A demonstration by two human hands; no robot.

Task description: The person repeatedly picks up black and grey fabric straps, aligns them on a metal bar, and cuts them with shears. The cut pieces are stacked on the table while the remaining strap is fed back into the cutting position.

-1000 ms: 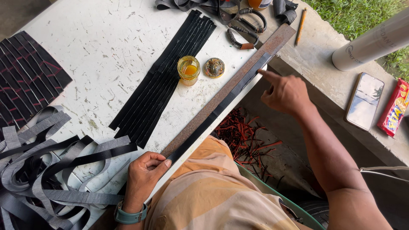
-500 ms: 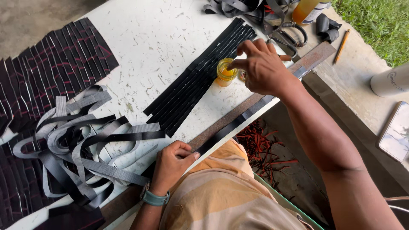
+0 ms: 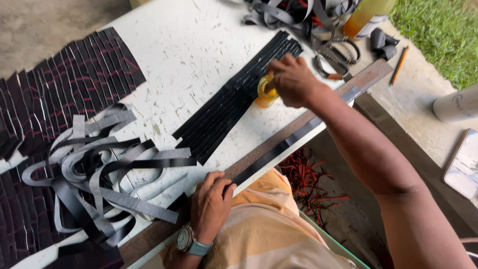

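Two hands (image 3: 211,204), one jar (image 3: 265,94), one pencil (image 3: 399,65), perhaps two bottles (image 3: 366,15).
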